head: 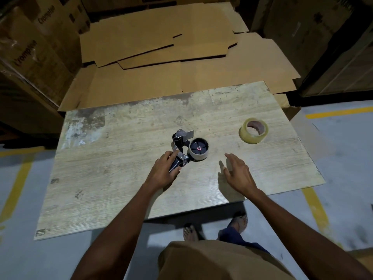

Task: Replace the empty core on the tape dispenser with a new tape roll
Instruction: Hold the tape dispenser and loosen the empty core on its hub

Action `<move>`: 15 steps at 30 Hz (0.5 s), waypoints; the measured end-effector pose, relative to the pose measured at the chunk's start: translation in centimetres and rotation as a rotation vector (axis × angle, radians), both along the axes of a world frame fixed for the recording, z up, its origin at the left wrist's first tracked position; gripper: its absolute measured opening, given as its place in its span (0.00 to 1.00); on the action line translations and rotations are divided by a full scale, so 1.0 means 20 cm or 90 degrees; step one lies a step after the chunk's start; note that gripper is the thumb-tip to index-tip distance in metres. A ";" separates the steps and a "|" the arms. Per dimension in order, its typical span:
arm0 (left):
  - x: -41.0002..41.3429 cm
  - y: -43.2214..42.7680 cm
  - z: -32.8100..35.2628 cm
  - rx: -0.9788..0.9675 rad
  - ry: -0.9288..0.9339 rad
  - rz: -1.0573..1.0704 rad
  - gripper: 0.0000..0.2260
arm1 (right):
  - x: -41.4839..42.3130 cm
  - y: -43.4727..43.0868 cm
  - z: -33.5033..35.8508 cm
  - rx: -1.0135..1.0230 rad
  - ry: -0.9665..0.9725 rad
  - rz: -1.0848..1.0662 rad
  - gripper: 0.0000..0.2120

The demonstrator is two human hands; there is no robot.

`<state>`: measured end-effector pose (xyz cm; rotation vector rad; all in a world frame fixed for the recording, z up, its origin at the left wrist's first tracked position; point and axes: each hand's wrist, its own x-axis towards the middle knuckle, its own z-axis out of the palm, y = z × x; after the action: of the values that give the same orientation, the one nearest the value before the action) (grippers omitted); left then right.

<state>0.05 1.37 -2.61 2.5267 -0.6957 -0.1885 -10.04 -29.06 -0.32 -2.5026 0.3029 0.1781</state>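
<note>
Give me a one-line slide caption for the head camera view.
Left hand grips the tape dispenser with its empty core; right hand open, new tape roll waiting on the table.

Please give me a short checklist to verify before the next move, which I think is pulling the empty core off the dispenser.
1. Left hand grips the tape dispenser by its handle: ok.
2. Empty core sits on the hub, uncovered: ok.
3. Right hand is free, fingers open: ok.
4. New tape roll lies on the table, apart from the dispenser: ok.
5. Core is loose enough to slide off: cannot tell.
</note>
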 end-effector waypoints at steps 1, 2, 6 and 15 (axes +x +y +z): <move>-0.01 0.01 0.00 -0.006 -0.004 -0.017 0.31 | -0.01 0.00 -0.01 0.001 0.000 0.000 0.26; -0.02 0.02 -0.01 -0.008 -0.009 -0.035 0.31 | -0.01 0.00 -0.01 0.002 0.001 0.001 0.25; -0.05 0.06 -0.02 -0.009 -0.037 -0.108 0.32 | -0.04 0.01 -0.02 0.006 -0.001 0.004 0.25; -0.12 0.02 0.00 -0.243 0.099 0.113 0.25 | -0.08 0.02 -0.04 0.029 -0.012 0.009 0.25</move>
<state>-2.27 1.85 -2.59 2.1659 -0.3980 -0.1693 -11.66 -28.60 -1.02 -2.4603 0.2701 0.1656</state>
